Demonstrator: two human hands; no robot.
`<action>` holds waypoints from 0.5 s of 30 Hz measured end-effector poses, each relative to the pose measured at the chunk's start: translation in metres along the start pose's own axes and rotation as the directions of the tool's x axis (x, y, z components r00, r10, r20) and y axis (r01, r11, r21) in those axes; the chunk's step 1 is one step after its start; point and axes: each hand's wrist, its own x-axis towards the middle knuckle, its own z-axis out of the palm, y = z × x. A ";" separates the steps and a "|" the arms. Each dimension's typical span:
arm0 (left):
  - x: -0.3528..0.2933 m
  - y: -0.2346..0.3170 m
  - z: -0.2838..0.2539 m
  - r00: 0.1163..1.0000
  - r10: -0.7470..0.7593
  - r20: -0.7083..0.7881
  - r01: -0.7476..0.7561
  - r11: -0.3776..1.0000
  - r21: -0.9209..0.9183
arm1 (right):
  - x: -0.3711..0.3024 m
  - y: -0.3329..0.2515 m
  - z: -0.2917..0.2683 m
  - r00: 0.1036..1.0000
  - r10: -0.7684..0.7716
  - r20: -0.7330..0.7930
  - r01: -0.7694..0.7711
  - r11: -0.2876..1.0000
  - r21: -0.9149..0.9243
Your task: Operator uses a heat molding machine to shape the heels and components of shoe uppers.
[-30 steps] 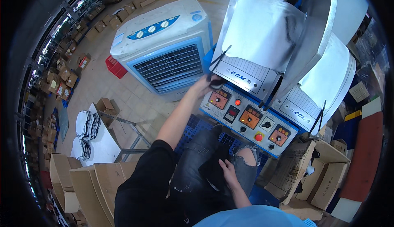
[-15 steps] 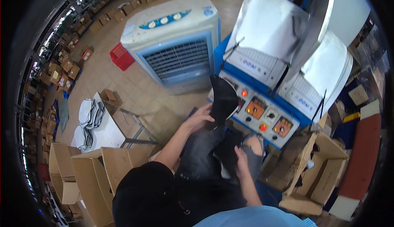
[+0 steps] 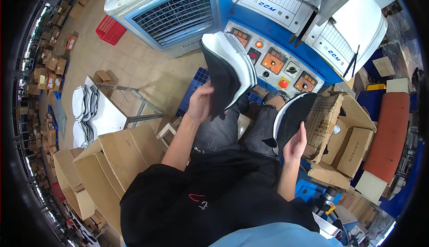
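My left hand (image 3: pixel 199 104) is closed on a small stack of shoe uppers (image 3: pixel 222 79), curved pieces with a black face and layered white edges. The stack is raised in front of the machine's control panel (image 3: pixel 275 61). Held over my right knee is another black shoe upper (image 3: pixel 297 115) with a white rim and a pointed lower corner. My right hand (image 3: pixel 295 145) grips its right edge, thumb against the black face; some fingers are hidden behind it.
A blue machine (image 3: pixel 254 19) with white pads stands ahead, beside an air cooler (image 3: pixel 174 16). Stacked pieces (image 3: pixel 86 104) lie on a white table (image 3: pixel 107 113) at left. Cardboard boxes flank me, one left (image 3: pixel 134 146), one right (image 3: pixel 355 148). A red basket (image 3: pixel 110 30) sits on the floor.
The left stack has turned, so its white layers now show. My right hand has risen from between my thighs to the right knee with its upper. The whole view has shifted.
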 end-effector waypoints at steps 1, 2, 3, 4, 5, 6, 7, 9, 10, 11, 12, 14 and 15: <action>-0.002 -0.003 0.005 1.000 -0.014 -0.016 0.015 0.997 0.082 | -0.005 -0.003 0.000 1.000 -0.003 -0.004 0.003 1.000 -0.006; -0.003 -0.007 0.000 0.996 -0.006 0.091 0.001 0.998 0.056 | -0.010 -0.006 0.000 0.992 0.005 0.123 -0.003 1.000 -0.012; -0.001 -0.013 -0.006 0.981 -0.015 0.196 0.021 0.999 -0.028 | -0.014 -0.009 0.001 0.969 0.015 0.248 -0.010 1.000 -0.019; 0.001 -0.016 -0.001 0.955 -0.016 0.297 0.051 0.993 -0.111 | -0.017 -0.013 0.006 0.970 0.017 0.243 -0.011 1.000 -0.025; 0.000 -0.018 0.004 0.956 -0.002 0.295 0.031 0.995 -0.092 | -0.019 -0.015 0.013 0.932 0.007 0.362 0.012 0.999 -0.051; 0.000 -0.017 0.008 0.963 0.002 0.270 0.003 1.000 -0.017 | -0.022 -0.015 0.018 0.879 0.003 0.477 0.037 0.997 -0.075; 0.002 -0.022 0.006 0.971 -0.012 0.240 0.015 1.000 -0.010 | -0.028 -0.012 0.018 0.940 -0.005 0.341 0.071 0.981 -0.181; 0.001 -0.032 0.007 0.984 0.008 0.179 0.004 0.998 -0.064 | -0.033 -0.007 0.024 0.930 0.032 0.366 0.033 0.985 -0.171; -0.002 -0.035 0.010 0.989 0.036 0.142 -0.019 0.993 -0.118 | -0.035 -0.004 0.026 0.916 0.070 0.395 -0.011 0.989 -0.150; -0.004 -0.033 0.004 0.948 0.081 0.307 -0.040 0.990 -0.136 | -0.035 -0.002 0.034 0.888 0.099 0.449 0.027 0.964 -0.266; -0.007 -0.034 0.003 0.951 0.080 0.300 -0.042 0.990 -0.132 | -0.036 -0.002 0.047 0.840 0.085 0.536 0.048 0.972 -0.230; -0.010 -0.031 0.022 0.989 0.077 -0.125 -0.065 0.993 0.099 | -0.045 0.001 0.062 0.828 0.117 0.548 0.002 0.977 -0.212; -0.010 -0.030 0.021 0.995 0.098 0.027 -0.100 0.989 0.107 | -0.048 0.003 0.061 0.820 0.136 0.556 -0.012 0.975 -0.221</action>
